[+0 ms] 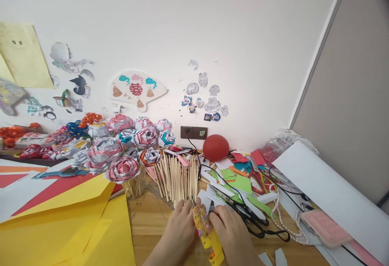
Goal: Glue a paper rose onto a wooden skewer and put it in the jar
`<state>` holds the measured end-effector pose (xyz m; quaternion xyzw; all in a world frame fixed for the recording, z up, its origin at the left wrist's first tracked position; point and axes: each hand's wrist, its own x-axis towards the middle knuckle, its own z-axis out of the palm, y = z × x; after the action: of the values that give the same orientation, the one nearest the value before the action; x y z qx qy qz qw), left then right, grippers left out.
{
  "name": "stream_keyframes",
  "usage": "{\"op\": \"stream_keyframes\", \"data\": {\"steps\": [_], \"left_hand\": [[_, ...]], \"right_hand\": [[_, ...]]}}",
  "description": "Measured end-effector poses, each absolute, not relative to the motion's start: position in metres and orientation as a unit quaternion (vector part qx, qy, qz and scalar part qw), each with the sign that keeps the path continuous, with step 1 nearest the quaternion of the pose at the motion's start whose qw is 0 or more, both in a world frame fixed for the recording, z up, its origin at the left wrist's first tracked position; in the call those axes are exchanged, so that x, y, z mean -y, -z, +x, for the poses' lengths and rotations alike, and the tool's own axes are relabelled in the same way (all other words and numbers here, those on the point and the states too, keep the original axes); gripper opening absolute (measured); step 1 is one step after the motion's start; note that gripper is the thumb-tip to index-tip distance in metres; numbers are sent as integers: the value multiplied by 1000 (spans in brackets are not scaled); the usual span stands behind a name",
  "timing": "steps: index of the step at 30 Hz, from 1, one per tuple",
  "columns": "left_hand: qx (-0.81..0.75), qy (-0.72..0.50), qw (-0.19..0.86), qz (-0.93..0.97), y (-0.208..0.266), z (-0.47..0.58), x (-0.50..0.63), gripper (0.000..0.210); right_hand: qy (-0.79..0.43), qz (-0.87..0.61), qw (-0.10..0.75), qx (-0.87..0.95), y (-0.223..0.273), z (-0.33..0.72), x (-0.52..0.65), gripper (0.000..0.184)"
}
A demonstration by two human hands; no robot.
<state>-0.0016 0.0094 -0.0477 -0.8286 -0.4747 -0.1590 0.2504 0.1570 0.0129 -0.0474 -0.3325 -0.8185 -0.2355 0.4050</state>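
A yellow glue gun with dried, multicoloured specks on its body lies between my two hands, its metal nozzle pointing away from me. My left hand is closed along the gun's left side, and what its fingers hold is hidden. Against the right side of the gun, my right hand is curled, thumb at the yellow body. A small red part shows under the gun beside my left hand. Just beyond my fingers stands a dense row of thin wooden sticks. White paper scraps lie near my right fingertips.
Folded paper flowers crowd the left, behind yellow paper sheets. Black-handled scissors, coloured scraps, a bead string and cables fill the right. A red balloon sits by the wall socket. A pink device lies far right.
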Motion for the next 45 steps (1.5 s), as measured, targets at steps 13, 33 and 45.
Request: {"op": "stream_keyframes", "data": {"steps": [13, 33, 45], "left_hand": [[461, 162, 260, -833, 60, -3, -16, 22], [455, 172, 259, -835, 54, -4, -11, 24], [460, 155, 263, -834, 56, -4, -13, 26]], "right_hand": [[194, -330, 402, 832, 51, 156, -11, 26], [174, -343, 416, 824, 43, 158, -11, 33], [191, -323, 397, 838, 43, 154, -8, 26]]}}
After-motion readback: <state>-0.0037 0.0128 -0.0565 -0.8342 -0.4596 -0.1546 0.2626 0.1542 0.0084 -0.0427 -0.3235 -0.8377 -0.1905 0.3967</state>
